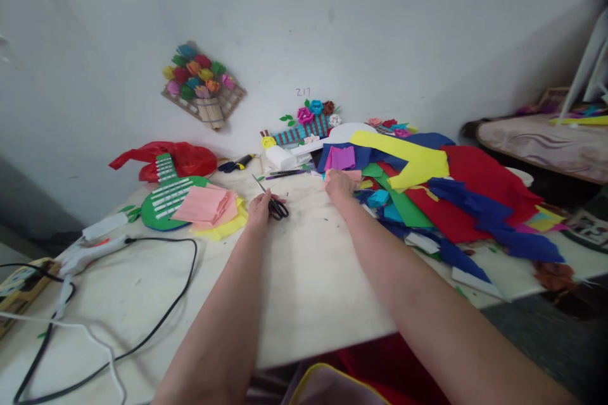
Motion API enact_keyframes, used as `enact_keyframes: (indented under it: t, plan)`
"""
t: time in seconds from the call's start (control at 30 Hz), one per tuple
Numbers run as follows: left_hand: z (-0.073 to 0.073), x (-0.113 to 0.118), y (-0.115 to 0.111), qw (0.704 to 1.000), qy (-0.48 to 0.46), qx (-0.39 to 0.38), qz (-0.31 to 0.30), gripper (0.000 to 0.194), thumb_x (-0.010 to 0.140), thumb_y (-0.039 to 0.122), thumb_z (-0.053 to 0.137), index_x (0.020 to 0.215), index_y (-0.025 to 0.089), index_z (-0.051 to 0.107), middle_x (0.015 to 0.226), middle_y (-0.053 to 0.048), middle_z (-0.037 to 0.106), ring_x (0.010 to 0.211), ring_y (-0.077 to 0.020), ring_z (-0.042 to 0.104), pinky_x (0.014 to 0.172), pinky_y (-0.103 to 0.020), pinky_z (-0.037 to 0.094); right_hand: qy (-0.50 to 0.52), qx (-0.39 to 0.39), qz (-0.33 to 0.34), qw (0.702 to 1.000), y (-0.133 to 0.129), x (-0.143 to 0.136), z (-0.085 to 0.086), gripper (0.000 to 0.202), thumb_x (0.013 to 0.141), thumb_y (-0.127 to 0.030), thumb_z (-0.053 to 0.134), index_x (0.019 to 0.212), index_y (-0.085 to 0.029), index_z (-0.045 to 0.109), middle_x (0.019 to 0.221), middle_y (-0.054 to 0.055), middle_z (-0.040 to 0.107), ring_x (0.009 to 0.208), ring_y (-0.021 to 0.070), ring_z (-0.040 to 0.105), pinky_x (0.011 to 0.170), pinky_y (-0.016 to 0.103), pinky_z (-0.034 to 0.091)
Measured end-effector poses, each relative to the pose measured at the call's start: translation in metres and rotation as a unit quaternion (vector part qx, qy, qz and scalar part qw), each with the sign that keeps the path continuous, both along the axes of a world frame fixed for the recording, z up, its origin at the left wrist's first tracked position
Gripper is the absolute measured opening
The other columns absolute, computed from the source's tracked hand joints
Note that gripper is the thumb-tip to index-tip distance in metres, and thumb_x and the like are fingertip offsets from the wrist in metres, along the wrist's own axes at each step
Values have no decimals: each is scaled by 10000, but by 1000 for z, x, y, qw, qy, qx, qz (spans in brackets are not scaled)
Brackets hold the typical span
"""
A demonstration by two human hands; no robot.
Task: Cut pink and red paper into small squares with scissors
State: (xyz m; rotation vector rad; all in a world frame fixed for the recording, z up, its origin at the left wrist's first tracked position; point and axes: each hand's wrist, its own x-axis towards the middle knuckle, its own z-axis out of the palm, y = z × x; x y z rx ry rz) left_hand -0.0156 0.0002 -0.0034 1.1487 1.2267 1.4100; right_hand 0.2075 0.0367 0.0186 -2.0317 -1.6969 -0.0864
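My left hand [259, 207] is closed on a pair of black-handled scissors [278, 209] near the middle of the table; the blades point away from me, up and to the left. Some of its fingers are hidden behind the hand. At the near left edge of the paper pile, my right hand [340, 185] has its fingers closed at a pink piece of paper [353, 174]. Just beyond it lies a magenta paper piece [340, 157]. Left of the scissors, pink paper sheets [205, 205] and yellow paper [221, 226] rest partly over a green guitar-shaped craft [154, 218].
Red, blue, green and yellow sheets [468, 186] spread over the table's right side. A glue gun [92, 255] and its looping black cord [187, 285] lie at left. Pliers [237, 163], pens [286, 174] and a white roll [280, 156] sit toward the wall.
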Motion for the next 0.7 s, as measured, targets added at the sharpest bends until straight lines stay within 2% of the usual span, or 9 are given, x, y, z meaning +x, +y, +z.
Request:
enact_keyframes:
  t: [0.07,0.17,0.33,0.43,0.57,0.7]
  plan:
    - [0,0,0,1000,2,-3,-1,478,688,611,616,776,143,578,740,-101,716,459,-112,553,409,-216,337,18,-48,-20,998,0,0,0,345,844,-127,447,1118,-169,653,1082,144,677,990,244,624,760,326,426]
    - [0,0,-1,1000,2,-6,-1,476,692,607,615,774,140,583,743,-105,715,451,-109,549,413,-218,338,12,-64,-43,997,1,2,0,326,842,-163,468,1093,-130,674,1092,178,674,1049,270,607,772,342,432]
    - [2,1,-3,1000,-2,4,-1,483,689,608,619,766,132,587,744,-117,716,449,-106,543,415,-214,347,4,-33,-119,992,3,10,-4,409,805,-259,528,1129,-44,656,1183,222,625,1163,329,515,944,432,345]
    - [3,2,-3,1000,-2,2,-4,485,687,606,621,768,130,587,734,-118,714,449,-109,546,406,-209,341,37,-18,-144,989,3,14,-6,466,793,-293,536,1173,-40,631,1216,218,606,1189,324,477,958,421,318]
    - [3,2,-3,1000,-2,-2,-4,468,702,588,617,776,127,587,736,-120,714,452,-108,552,402,-202,335,66,4,-156,986,2,16,-7,442,805,-290,504,1161,-64,639,1186,196,617,1159,316,468,935,407,313]
    - [1,1,-2,1000,1,-11,-5,443,729,571,597,792,132,583,747,-115,717,451,-111,559,403,-204,341,50,42,-139,988,0,14,-7,366,820,-266,472,1060,-92,686,1147,188,619,1119,316,462,937,425,296]
